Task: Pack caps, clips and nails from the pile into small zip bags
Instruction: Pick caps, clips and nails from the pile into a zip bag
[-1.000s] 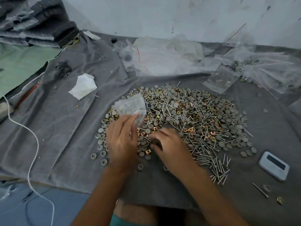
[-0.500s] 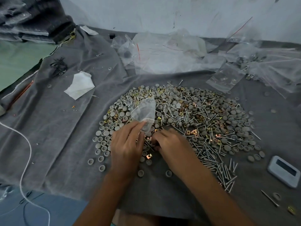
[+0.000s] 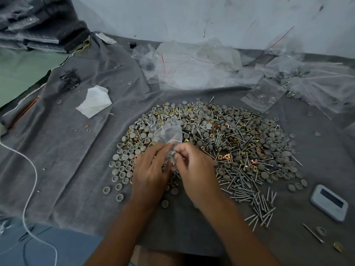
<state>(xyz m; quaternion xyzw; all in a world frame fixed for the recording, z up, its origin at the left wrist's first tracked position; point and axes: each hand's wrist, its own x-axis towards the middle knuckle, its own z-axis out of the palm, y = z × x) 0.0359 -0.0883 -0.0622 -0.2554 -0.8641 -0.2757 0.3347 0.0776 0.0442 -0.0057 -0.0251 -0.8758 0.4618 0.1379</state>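
Left hand [image 3: 151, 173] pinching the mouth of the small clear plastic zip bag [image 3: 169, 132] above the near edge of the mixed pile of grey round caps, brass square clips and steel nails [image 3: 221, 143]. Right hand [image 3: 194, 167] fingertips closed on a grey cap [image 3: 173, 159] at the opening. Best fed with the mouth held wide, pieces dropped straight in, nails head first.

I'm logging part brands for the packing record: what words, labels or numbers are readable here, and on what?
None can be read.
The small grey device with the dark screen: screen dark, no digits or brand visible.
The clear zip bags: no legible print.
The grey caps, brass clips and nails of the pile: no markings discernible.
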